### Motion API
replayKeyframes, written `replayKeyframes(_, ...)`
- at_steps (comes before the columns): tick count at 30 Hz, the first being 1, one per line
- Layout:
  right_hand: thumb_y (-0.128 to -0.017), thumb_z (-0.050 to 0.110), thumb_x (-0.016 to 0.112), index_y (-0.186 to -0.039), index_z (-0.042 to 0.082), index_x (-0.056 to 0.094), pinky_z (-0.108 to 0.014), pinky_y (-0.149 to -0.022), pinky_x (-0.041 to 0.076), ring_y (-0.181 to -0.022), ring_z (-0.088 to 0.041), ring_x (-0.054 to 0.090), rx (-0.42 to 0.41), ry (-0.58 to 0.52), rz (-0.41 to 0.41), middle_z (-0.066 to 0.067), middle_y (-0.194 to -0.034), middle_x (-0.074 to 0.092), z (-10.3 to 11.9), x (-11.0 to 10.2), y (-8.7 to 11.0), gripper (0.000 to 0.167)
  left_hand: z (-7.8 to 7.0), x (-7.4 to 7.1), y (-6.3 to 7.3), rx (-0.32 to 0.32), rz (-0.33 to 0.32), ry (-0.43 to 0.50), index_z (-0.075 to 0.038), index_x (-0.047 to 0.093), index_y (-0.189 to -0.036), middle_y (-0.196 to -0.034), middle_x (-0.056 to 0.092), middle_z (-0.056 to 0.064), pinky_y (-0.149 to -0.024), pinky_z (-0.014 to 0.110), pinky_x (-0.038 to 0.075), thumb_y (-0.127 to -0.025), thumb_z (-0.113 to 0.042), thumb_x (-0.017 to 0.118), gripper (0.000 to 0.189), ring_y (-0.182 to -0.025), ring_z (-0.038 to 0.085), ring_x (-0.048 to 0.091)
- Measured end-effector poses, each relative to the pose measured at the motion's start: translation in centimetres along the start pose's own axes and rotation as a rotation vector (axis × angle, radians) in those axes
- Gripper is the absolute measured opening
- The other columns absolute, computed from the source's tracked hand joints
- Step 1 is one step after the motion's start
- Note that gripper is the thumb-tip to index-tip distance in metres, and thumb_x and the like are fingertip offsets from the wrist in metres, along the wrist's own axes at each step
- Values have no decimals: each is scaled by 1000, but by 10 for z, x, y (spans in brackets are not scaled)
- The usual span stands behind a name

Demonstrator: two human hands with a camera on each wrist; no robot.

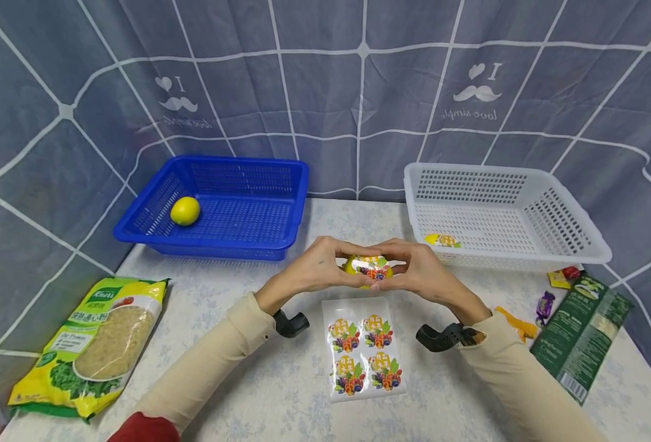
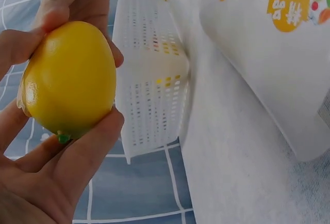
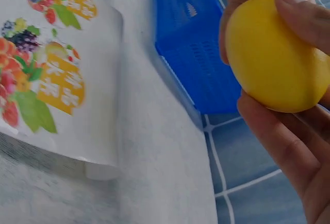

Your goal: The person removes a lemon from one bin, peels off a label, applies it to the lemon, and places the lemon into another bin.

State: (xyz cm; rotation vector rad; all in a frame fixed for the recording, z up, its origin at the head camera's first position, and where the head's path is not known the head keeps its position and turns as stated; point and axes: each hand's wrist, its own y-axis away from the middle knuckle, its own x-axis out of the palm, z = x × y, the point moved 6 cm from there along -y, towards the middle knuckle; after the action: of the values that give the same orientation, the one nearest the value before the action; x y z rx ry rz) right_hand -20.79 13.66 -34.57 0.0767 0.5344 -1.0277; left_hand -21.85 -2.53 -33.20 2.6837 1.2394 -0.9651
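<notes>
Between both hands, raised over the table, is a yellow lemon with a colourful fruit sticker on the side facing the head camera. My left hand grips its left end and my right hand its right end, with thumbs and fingers around it. In the left wrist view the bare side of the lemon shows, with a small green tip at its end. Just below the hands lies a sticker sheet bearing several fruit stickers.
A blue basket at back left has one lemon in it. The white basket at back right contains a stickered lemon. A yellow Knorr bag lies at left; a green spaghetti pack and a purple-wrapped candy lie at right.
</notes>
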Motion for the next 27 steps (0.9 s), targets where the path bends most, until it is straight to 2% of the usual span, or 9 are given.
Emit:
replayKeyframes(4,-76,16,87,-130,10,63,-34,-91,53,-121,-27,54,21,-38,40,-4,-130,57,-2,-2,1,59,-2,1,-1,20,-18,-65,-18,70,-124,-120,69,0,-54,21,40,-77,-18,81,48,-55,0,45)
replayKeyframes(6,-78,14,85,-133,10,61,-35,-93,52,-125,-28,51,33,-61,72,-5,-134,54,-2,-3,2,61,-1,2,0,21,-21,-78,-18,70,-124,-119,69,0,-46,22,32,-77,-19,80,49,-46,3,28)
replayKeyframes(8,-79,12,83,-136,10,58,-35,-95,51,-127,-29,50,44,-73,85,-6,-137,51,-4,-6,5,63,0,2,0,15,-29,-75,-19,71,-124,-118,70,0,-44,22,31,-77,-20,81,48,-43,4,24)
replayKeyframes(12,-85,9,78,-140,5,52,-33,-101,47,-131,-30,49,43,-57,38,-11,-143,48,-5,-27,14,61,2,0,-2,32,-69,-81,-18,72,-121,-114,71,-3,-51,23,38,-77,-23,82,46,-53,5,43)
replayKeyframes(18,-95,20,68,-142,2,49,-14,-91,46,-128,-38,50,137,183,-177,-18,-142,50,-13,-94,43,54,4,-6,-1,48,-110,-66,-17,73,-119,-110,73,-3,-70,26,48,-74,-20,84,46,-84,13,63)
replayKeyframes(21,-98,29,63,-145,5,47,-7,-83,44,-125,-22,55,240,315,-248,-20,-143,49,-22,-133,61,55,5,-9,0,46,-121,-50,-15,74,-118,-110,73,-2,-75,30,50,-74,-19,85,46,-93,17,66)
replayKeyframes(22,-99,31,61,-147,5,44,-12,-86,47,-125,-22,54,271,350,-263,-21,-144,48,-25,-146,67,57,5,-10,0,44,-124,-45,-14,74,-118,-111,73,-1,-76,31,51,-73,-19,86,46,-96,16,67)
replayKeyframes(24,-100,37,57,-151,8,39,-10,-84,45,-123,-9,52,346,415,-293,-22,-147,44,-36,-171,80,61,5,-11,-1,36,-131,-52,-14,74,-117,-110,72,-3,-74,30,50,-73,-20,86,46,-95,13,66)
replayKeyframes(27,-101,42,52,-155,7,27,-35,-104,42,-137,-23,41,447,431,-329,-25,-154,31,-54,-202,102,69,5,-12,-2,29,-131,-62,-13,73,-118,-110,72,-2,-71,29,49,-73,-21,87,47,-93,10,66)
